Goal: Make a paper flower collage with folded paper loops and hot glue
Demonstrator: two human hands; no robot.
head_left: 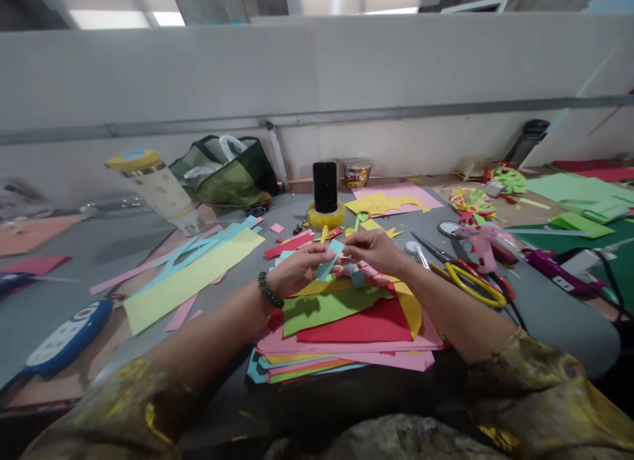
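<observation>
A small light blue paper piece [329, 261] is pinched in my left hand [303, 267], above a stack of coloured paper. My right hand [372, 250] is closed at the right edge of the same piece, fingertips together. Under both hands lie a green sheet [331, 308], a red sheet [366, 325] and pink sheets [347, 349] at the front of the stack. Small pink and blue scraps sit just below my right hand. A green bead bracelet [270, 290] circles my left wrist.
Behind the hands, a phone [325, 186] stands at a yellow tape roll [325, 216]. Yellow-handled scissors [475, 287] and a pink glue gun [483, 245] lie right. Paper strips [193, 282], a tumbler [161, 193] and a blue-white power strip [69, 338] are left.
</observation>
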